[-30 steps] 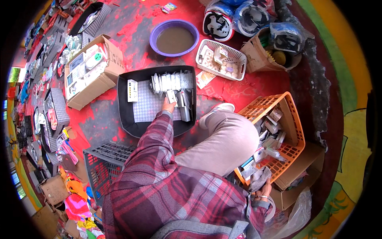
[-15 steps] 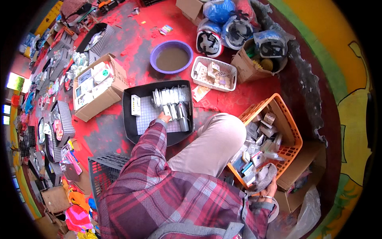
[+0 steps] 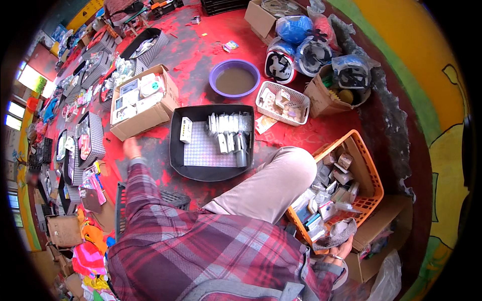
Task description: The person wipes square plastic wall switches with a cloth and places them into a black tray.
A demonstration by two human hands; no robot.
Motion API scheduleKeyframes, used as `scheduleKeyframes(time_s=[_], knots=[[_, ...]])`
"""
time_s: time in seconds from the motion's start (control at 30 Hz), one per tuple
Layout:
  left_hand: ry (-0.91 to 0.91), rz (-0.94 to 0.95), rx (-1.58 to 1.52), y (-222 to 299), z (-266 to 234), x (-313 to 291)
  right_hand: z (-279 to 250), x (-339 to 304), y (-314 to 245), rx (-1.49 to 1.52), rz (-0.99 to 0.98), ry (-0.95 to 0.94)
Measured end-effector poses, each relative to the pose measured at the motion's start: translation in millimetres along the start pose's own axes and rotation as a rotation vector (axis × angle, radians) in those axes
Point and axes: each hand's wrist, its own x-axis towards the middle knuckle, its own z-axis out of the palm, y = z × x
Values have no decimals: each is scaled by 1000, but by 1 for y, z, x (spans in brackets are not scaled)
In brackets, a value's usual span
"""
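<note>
My left hand is over the red floor, close to the lower side of a cardboard box packed with white boxed items. Motion smears its fingers, and nothing can be made out in it. To its right lies a black bin with a checked lining. Inside are a row of plastic-wrapped packets and a small white box standing apart. At the lower right my right hand grips a grey fuzzy cloth at the near rim of an orange basket full of small packages.
Beyond the black bin stand a purple basin of murky water and a white basket. Bagged helmets crowd the back right. A grey crate sits beside my left arm. Patterned bins line the left.
My left hand has left the packets in the black bin and swung left toward the cardboard box. My right hand still holds the grey cloth. The whole view has shifted slightly.
</note>
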Motion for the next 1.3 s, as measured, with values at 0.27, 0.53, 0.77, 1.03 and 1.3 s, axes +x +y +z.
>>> scheduleKeyframes(time_s=[0.27,0.53,0.77,1.03,1.3], knots=[[-79,278,620,-55,65,-66,31,-4,12,-65,-28,61],[-1141,31,1211,-130,237,-214,25,-1,23,-55,68,76],[-724,-185,971,-150,253,-262,19,6,30,-105,108,90],[-565,-294,813,-140,249,-279,33,5,32,-130,131,87],[-577,-311,874,-187,245,-260,26,0,30,-132,117,79]])
